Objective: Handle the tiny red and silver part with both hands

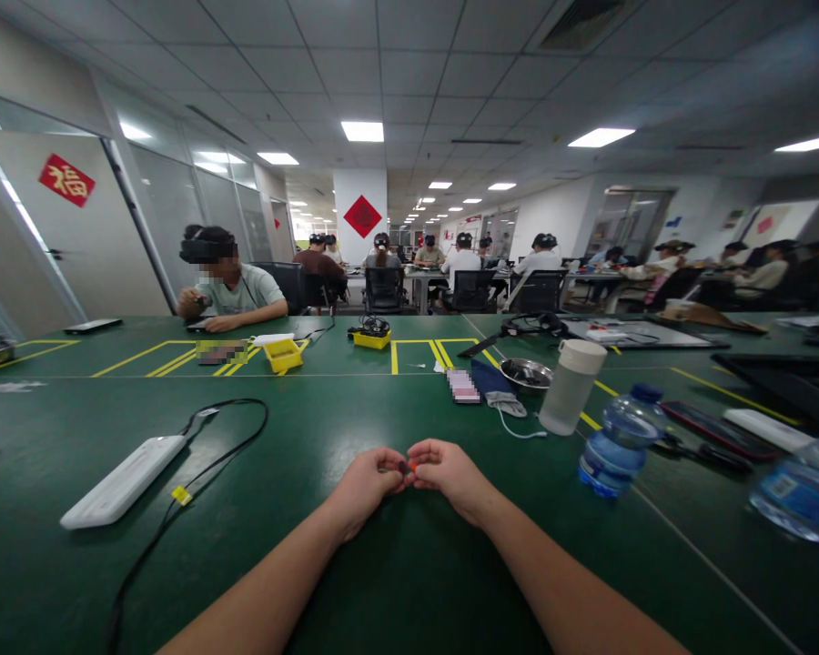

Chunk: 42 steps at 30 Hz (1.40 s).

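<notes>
My left hand (363, 487) and my right hand (454, 480) meet fingertip to fingertip just above the green table (300, 437). Between the left thumb and fingers sits a small dark piece (403, 467). A small orange-red piece (413, 467) is pinched in the right fingers. The two pieces are very close together; whether they are joined I cannot tell, since fingers cover most of both. Both hands are closed in a pinch.
To the left lies a white power bank (126, 482) with a black cable. On the right stand a frosted bottle (571, 387) and a water bottle (618, 446). A metal bowl (527, 373), a phone (463, 386) and yellow trays (283, 357) are farther back. Another person (236, 287) sits across.
</notes>
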### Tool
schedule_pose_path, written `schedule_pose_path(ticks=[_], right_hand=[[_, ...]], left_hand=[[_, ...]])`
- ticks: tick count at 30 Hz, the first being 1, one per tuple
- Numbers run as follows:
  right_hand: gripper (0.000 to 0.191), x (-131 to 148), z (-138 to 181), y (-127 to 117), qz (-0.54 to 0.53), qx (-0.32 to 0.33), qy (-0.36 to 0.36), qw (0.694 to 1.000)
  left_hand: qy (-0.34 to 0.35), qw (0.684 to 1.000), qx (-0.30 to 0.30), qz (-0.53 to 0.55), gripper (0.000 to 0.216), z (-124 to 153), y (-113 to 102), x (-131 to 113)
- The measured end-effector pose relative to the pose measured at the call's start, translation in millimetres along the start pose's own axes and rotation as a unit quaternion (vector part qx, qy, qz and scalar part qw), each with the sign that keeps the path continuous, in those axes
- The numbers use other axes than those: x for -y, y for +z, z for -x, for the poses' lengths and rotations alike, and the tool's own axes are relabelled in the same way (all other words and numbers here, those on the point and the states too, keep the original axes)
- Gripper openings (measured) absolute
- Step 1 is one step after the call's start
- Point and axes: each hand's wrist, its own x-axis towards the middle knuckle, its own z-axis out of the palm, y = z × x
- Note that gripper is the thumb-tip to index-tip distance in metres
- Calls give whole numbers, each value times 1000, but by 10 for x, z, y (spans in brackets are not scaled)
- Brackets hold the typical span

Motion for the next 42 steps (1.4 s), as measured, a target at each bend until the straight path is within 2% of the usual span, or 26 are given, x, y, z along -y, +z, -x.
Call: schedule_pose_path(ticks=[9,19,42], right_hand=[[33,-59,-24,-18,11,22,-36,999],[29,-50,-22,-24,31,33,-59,997],[27,-32,-17,-25,51,21,-52,997]], left_hand=[[33,999,-7,-24,21,23,12,-33],[74,996,-17,-47,18,-33,-13,60],[37,997,-16,-59,22,-21,-3,29]])
